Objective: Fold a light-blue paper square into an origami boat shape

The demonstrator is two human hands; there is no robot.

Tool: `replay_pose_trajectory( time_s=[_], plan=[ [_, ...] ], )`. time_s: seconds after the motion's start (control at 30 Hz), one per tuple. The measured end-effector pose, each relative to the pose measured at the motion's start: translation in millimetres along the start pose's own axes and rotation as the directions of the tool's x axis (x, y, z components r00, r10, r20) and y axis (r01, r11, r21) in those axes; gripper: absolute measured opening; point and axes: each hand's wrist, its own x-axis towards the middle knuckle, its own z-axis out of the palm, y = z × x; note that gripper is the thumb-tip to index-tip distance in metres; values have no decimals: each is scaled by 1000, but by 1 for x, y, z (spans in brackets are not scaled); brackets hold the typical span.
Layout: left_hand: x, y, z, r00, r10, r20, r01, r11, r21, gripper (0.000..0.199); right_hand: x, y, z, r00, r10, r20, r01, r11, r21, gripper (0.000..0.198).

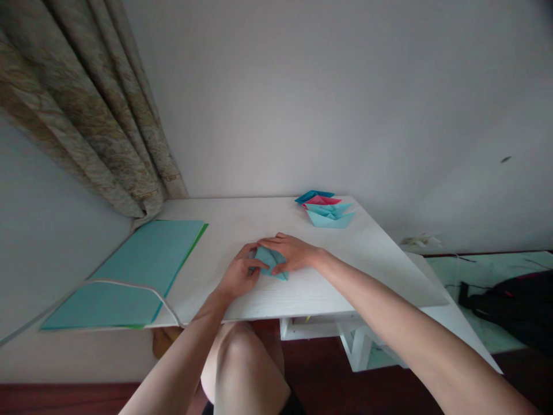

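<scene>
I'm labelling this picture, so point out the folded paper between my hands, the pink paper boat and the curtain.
Folded paper (265, 256): head view, on its exposed upper face.
Pink paper boat (322, 200): head view, on its visible middle.
Curtain (95, 109): head view, on its patterned folds.

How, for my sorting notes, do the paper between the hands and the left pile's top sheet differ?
The folded paper is small and creased; the top sheet is larger and flat. The folded paper is between both hands; the top sheet lies apart from them. Both are light blue.
</scene>
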Motion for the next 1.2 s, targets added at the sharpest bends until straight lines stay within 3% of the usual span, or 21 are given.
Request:
replay_pose_trajectory(
  time_s=[0.2, 0.33, 0.43, 0.53, 0.63, 0.7, 0.8, 0.93, 1.0, 1.1, 1.2],
  plan=[
    [-1, -6, 3, 996, -80, -27, 82, 993, 84, 29, -20, -10, 17, 978, 149, -149, -156, 987, -36, 84],
    [0, -4, 1, 978, -191, -89, 199, 975, 99, 30, -33, -19, 25, 875, 303, -377, -360, 929, -90, 82],
    [0, 0, -4, 961, -261, -97, 268, 961, 70, 29, -37, -22, 26, 825, 337, -454, -424, 900, -104, 62],
    [-5, 9, -11, 952, -301, -55, 303, 953, 27, 20, -40, -21, 29, 846, 289, -448, -358, 931, -76, 36],
    [-17, 20, -19, 966, -254, 54, 253, 967, 27, 13, -41, -19, 33, 861, 233, -451, -242, 969, 37, 35],
    [-25, 25, -23, 966, -250, 65, 248, 968, 34, 13, -41, -19, 35, 866, 213, -453, -166, 976, 142, 34],
    [-30, 27, -23, 950, -312, 31, 311, 950, 36, 13, -38, -22, 35, 897, 178, -405, -69, 961, 269, 20],
    [-31, 23, -19, 943, -332, -11, 332, 941, 72, 14, -33, -27, 35, 932, 149, -330, -69, 968, 241, 22],
    [-36, 22, -18, 938, -337, -83, 346, 928, 141, 9, -32, -28, 37, 936, 109, -336, -39, 977, 208, 15],
    [-52, 25, -20, 911, -355, -209, 398, 891, 219, 5, -33, -27, 40, 930, 6, -369, 64, 982, 177, 22],
    [-67, 32, -23, 915, -353, -194, 392, 890, 233, 10, -33, -27, 40, 920, -35, -389, 116, 976, 187, 25]
  ],
)
